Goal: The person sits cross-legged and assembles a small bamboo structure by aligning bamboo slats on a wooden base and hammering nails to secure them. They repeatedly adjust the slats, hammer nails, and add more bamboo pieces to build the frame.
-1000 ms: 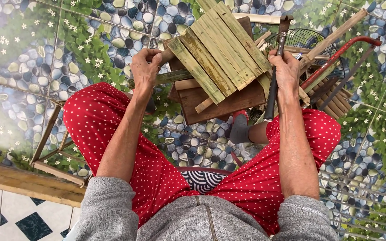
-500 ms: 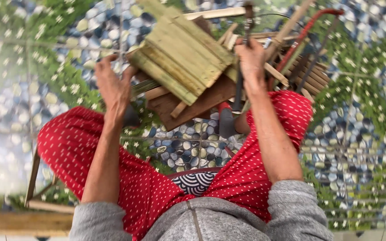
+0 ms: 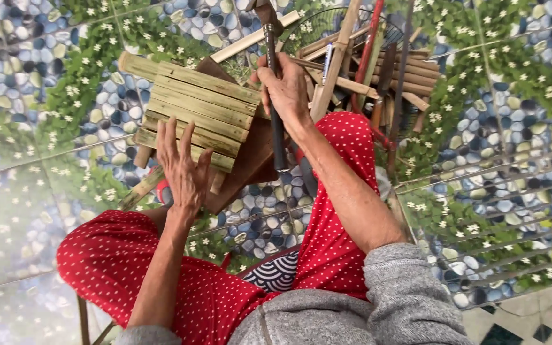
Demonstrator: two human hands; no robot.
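A small panel of green bamboo slats (image 3: 202,112) lies on a brown wooden block (image 3: 247,163) in front of my knees. My left hand (image 3: 183,169) rests flat on the near edge of the panel, fingers spread, holding nothing. My right hand (image 3: 285,92) is closed around the dark handle of a hammer (image 3: 273,96), which points away from me; its head reaches the top edge of the view. Both legs are in red trousers with white dots (image 3: 135,262).
A pile of bamboo sticks and wooden strips (image 3: 359,70) lies on a wire rack beyond my right knee, with a red-handled tool (image 3: 370,45) among them. The floor is tiled with a pebble-and-flower pattern (image 3: 499,128). A loose bamboo stick (image 3: 138,188) lies beside my left hand.
The view has swung to the right. My left hand has opened and now lies flat on the slat panel. My right hand still holds the hammer, now raised higher.
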